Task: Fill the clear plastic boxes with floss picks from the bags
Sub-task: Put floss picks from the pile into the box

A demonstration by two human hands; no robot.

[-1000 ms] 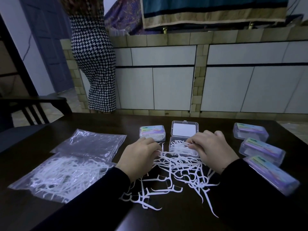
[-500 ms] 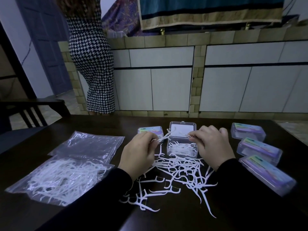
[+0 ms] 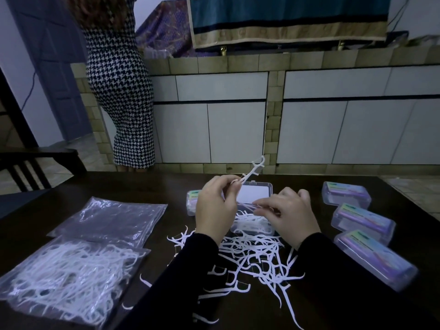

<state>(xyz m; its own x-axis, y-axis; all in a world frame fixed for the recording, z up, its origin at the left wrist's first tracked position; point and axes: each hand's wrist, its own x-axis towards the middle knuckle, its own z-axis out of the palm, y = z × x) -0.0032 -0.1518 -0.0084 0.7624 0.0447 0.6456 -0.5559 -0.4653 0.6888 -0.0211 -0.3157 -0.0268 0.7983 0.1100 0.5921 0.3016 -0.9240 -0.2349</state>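
Note:
An open clear plastic box (image 3: 262,189) stands in the middle of the dark table, partly filled with white floss picks. My left hand (image 3: 215,208) is raised over its left side and pinches a few floss picks (image 3: 254,169) that stick up to the right. My right hand (image 3: 289,214) hovers over the box's right side and pinches floss picks (image 3: 247,206) by their ends. A loose pile of floss picks (image 3: 257,260) lies in front of the box. At the left lie a full bag of picks (image 3: 64,277) and an empty bag (image 3: 112,220).
Three closed, filled boxes (image 3: 346,196) (image 3: 363,222) (image 3: 376,258) line the right side of the table. Another closed box (image 3: 191,202) sits left of the open one. A person in a houndstooth dress (image 3: 121,91) stands by the tiled counter. A dark chair (image 3: 35,163) is at far left.
Both hands rose from the loose pile. My left hand lifted a few picks up above the box, and my right hand brought picks over the open box.

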